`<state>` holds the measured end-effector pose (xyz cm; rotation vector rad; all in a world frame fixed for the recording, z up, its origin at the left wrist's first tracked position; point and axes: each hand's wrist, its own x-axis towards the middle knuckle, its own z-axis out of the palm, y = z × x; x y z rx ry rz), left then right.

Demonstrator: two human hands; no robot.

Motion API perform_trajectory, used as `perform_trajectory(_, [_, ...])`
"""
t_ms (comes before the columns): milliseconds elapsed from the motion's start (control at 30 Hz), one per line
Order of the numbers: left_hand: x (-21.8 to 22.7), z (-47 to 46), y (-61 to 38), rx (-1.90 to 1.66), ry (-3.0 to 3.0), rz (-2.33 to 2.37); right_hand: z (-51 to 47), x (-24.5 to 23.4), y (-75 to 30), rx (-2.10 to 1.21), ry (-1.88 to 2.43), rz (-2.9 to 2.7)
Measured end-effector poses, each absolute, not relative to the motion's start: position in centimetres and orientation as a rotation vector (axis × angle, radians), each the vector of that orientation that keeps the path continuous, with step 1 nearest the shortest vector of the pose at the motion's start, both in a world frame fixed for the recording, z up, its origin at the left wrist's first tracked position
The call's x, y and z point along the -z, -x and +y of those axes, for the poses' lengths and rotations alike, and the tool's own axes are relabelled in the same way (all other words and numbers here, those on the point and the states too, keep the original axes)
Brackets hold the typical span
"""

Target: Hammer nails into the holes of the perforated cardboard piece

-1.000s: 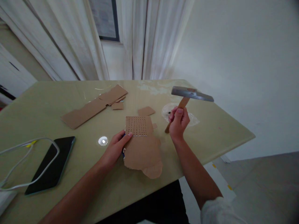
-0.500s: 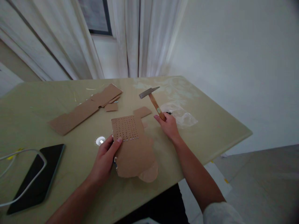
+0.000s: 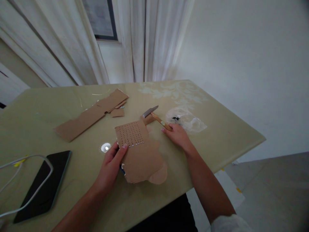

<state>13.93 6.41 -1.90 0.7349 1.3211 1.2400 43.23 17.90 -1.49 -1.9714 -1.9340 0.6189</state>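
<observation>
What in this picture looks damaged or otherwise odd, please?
The flat brown cardboard piece with rows of small dark holes, held by the left hand, looks damaged: its lower edge is ragged and uneven, unlike its straighter top edge.

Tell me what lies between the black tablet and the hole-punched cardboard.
In the head view, the left hand, its forearm and a bright round spot on the tabletop lie between them.
</observation>
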Motion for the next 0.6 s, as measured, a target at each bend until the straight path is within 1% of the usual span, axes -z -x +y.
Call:
perform_trajectory(333, [1.9, 6.4, -13.8, -1.229, -0.813, 1.344, 17.1, 1.6, -42.8, -0.522, 2.088, -2.015])
perform_trajectory(600, [1.4, 6.5, -14.0, -1.240, -0.804, 1.401, 16.4, 0.3, -42.1, -0.425, 2.158, -2.025])
